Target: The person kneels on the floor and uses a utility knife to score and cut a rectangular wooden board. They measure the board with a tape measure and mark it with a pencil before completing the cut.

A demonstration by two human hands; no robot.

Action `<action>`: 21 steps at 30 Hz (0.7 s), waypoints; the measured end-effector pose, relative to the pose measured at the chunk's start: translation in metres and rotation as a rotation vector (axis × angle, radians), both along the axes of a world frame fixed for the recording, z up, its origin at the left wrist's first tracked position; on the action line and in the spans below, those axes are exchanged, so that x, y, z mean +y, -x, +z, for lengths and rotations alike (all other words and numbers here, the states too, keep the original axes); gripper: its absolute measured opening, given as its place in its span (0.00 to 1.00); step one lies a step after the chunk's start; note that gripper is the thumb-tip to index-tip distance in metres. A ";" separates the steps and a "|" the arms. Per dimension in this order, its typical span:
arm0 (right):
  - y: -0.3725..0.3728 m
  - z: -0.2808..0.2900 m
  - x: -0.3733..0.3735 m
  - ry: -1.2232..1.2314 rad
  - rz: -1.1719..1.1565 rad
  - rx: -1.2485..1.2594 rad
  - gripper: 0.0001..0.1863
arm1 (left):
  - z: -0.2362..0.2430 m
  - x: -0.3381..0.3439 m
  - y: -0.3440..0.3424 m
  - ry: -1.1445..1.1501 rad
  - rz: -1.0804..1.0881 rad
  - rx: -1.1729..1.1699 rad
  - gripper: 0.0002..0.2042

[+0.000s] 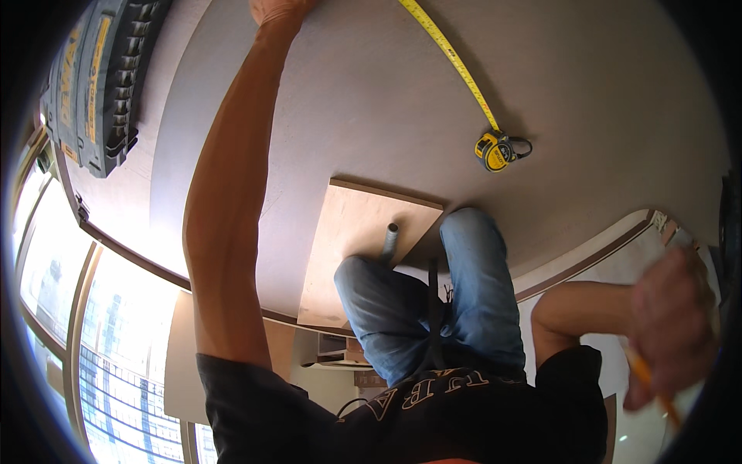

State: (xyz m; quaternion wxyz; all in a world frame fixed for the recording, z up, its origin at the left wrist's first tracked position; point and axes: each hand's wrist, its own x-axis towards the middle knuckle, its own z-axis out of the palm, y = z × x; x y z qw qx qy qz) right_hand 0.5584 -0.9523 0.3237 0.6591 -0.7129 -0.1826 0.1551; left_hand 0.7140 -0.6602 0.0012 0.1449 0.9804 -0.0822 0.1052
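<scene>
1. Far left: dark tool case [100, 93] with yellow lettering, near the rim of the view.
2. Left hand [280, 8]: at the upper edge, arm extended; fingers cut off by the frame, so their state cannot be told.
3. Center: pale wooden board [363, 213]; grey cylinder [389, 241] beside the knee [359, 274].
4. Right of center: yellow-and-black tape measure [496, 151], resting on the grey-brown surface [371, 100], its yellow blade [456, 62] drawn out toward the upper edge.
5. Right hand [672, 317]: raised, blurred, fingers curled around a thin orange stick [643, 371].
</scene>
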 end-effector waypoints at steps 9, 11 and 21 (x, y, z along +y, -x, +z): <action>0.074 -0.278 0.091 0.281 -0.856 -0.054 0.09 | -0.003 0.000 -0.004 -0.033 -0.001 -0.004 0.33; 0.080 -0.291 0.109 0.236 -0.894 -0.034 0.09 | -0.007 0.003 -0.003 -0.042 -0.010 -0.027 0.33; 0.077 -0.322 0.131 0.158 -1.122 0.000 0.05 | -0.002 -0.002 -0.006 -0.057 -0.010 0.006 0.33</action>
